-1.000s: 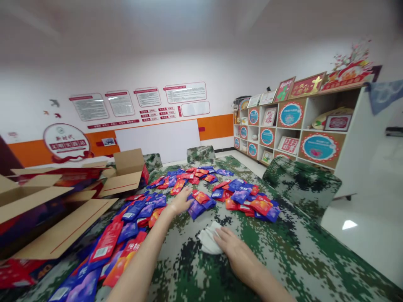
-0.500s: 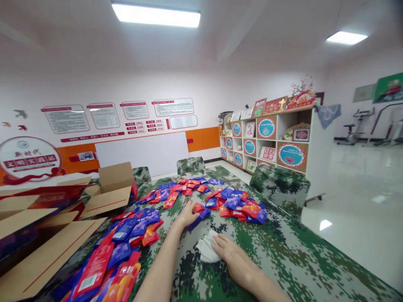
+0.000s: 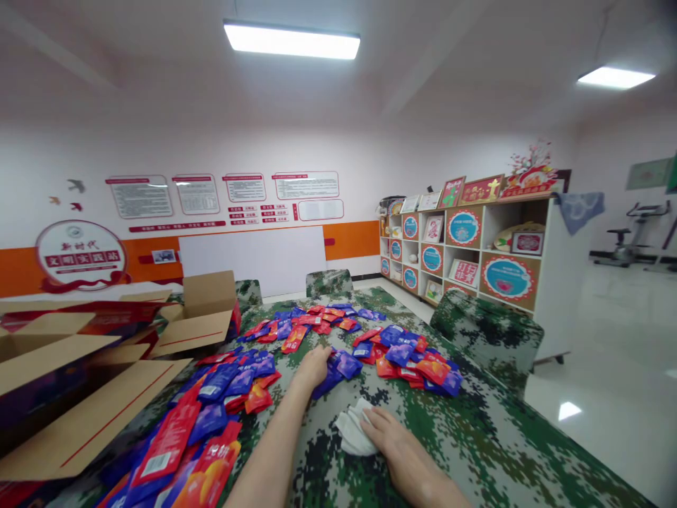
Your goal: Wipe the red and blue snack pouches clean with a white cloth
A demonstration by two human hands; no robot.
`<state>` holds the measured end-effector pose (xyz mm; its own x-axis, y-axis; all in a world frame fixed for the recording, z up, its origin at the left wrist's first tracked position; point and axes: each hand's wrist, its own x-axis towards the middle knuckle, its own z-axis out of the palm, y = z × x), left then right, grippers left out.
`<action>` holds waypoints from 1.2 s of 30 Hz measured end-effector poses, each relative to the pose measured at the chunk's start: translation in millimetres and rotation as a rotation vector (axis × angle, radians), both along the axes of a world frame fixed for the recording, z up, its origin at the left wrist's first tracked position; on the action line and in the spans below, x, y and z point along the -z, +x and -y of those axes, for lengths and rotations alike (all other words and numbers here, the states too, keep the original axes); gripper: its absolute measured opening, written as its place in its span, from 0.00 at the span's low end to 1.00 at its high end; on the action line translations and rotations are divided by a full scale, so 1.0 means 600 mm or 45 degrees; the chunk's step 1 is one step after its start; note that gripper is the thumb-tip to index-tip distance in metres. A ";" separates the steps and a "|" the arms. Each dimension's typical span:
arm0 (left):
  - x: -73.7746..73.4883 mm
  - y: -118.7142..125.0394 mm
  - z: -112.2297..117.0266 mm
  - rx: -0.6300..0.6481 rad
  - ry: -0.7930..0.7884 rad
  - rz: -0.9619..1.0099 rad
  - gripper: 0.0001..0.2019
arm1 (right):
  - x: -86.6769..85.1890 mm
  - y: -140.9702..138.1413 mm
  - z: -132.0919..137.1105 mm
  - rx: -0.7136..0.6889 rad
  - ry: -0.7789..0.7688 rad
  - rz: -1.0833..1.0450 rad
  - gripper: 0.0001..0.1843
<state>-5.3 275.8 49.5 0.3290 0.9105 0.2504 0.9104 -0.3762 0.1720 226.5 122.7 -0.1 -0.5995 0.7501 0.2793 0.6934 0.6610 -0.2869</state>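
Note:
My left hand (image 3: 316, 365) is at the middle of the camouflage-patterned tablecloth (image 3: 423, 437), fingers curled against small purple snack packets (image 3: 346, 365). Its fingertips are partly hidden, but the grip appears closed on a packet's edge. My right hand (image 3: 394, 437) rests nearer to me, with its fingers over a crumpled white cloth (image 3: 354, 429) pressed on the table. To the right of the left hand lies a pile of red and purple packets (image 3: 412, 356). Another pile (image 3: 238, 381) spreads along the left side.
Open cardboard boxes (image 3: 206, 328) crowd the left, their flaps (image 3: 106, 416) jutting over the table. More packets (image 3: 312, 321) lie at the far end. Camouflage-covered chairs (image 3: 484, 335) stand around, and a white shelf unit (image 3: 491, 240) is behind at right.
The view has turned slightly left. Beside my left hand, a red packet no longer shows and purple ones are more exposed. My right hand stays on the white cloth.

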 end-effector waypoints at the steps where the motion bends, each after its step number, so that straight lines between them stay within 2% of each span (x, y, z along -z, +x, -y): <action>1: -0.011 -0.006 0.007 -0.013 0.018 0.012 0.22 | 0.003 0.001 0.000 -0.004 0.017 -0.002 0.39; 4: -0.044 -0.033 0.047 -0.029 0.073 0.054 0.23 | 0.014 0.004 -0.003 -0.008 0.077 0.004 0.39; 7: -0.054 -0.068 0.120 0.001 0.131 0.095 0.25 | 0.023 0.005 -0.006 -0.015 0.119 0.009 0.40; 9: -0.042 -0.087 0.181 0.042 0.175 0.129 0.26 | 0.027 0.003 -0.008 -0.015 0.137 0.008 0.39; 12: -0.004 -0.100 0.271 0.081 0.190 0.183 0.28 | 0.029 -0.001 -0.009 -0.011 0.170 0.000 0.37; 14: 0.025 -0.099 0.316 0.118 0.165 0.217 0.29 | 0.028 -0.003 -0.008 -0.012 0.188 -0.006 0.36; 16: 0.051 -0.094 0.345 0.166 0.158 0.250 0.29 | 0.027 -0.003 -0.008 -0.008 0.209 -0.003 0.36; 19: 0.078 -0.086 0.362 0.220 0.147 0.262 0.28 | 0.028 -0.003 -0.008 -0.005 0.246 0.011 0.35; 22: 0.091 -0.083 0.360 0.265 0.084 0.186 0.26 | 0.031 -0.004 -0.009 0.000 0.278 0.009 0.35; 28: 0.092 -0.088 0.352 0.280 -0.078 0.121 0.25 | 0.037 -0.006 -0.012 0.004 0.330 -0.013 0.33; 30: 0.088 -0.088 0.355 0.263 -0.071 0.146 0.25 | 0.036 -0.005 -0.016 0.010 0.317 -0.015 0.33; 33: 0.082 -0.089 0.368 0.239 0.010 0.211 0.28 | 0.018 -0.012 -0.030 0.053 0.268 -0.039 0.33; 36: 0.078 -0.088 0.384 0.279 0.029 0.241 0.29 | -0.018 -0.049 -0.039 0.097 0.254 -0.109 0.33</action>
